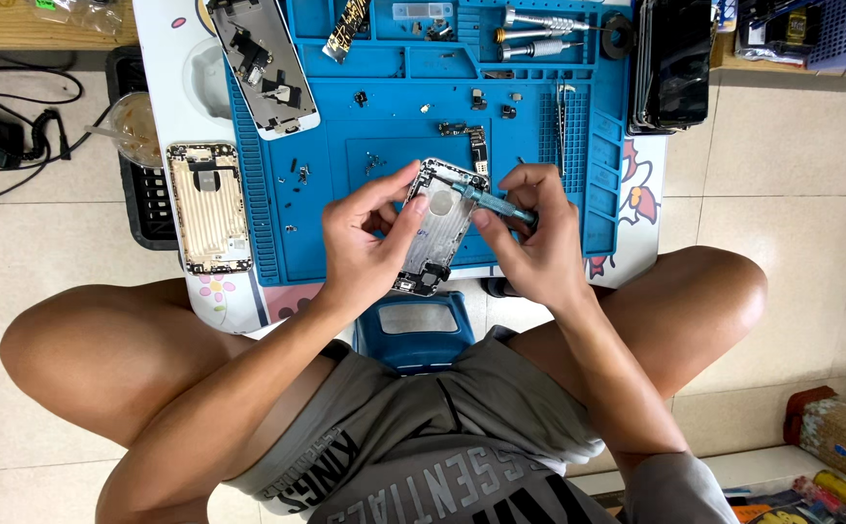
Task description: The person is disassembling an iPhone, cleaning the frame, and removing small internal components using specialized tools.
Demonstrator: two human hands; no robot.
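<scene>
Blue repair mat (364,247): the silver phone housing (439,228) is tilted above its near edge. Your left hand (364,243) pinches it; your right hand (530,243) is closed on a screwdriver (486,199). Loose screws (298,175) nearby — a slip could scatter them.

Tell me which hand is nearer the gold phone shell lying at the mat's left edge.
Left. The left hand grips the opened phone just right of the gold shell; the right hand, holding a screwdriver, is farther right, beyond that phone.
</scene>
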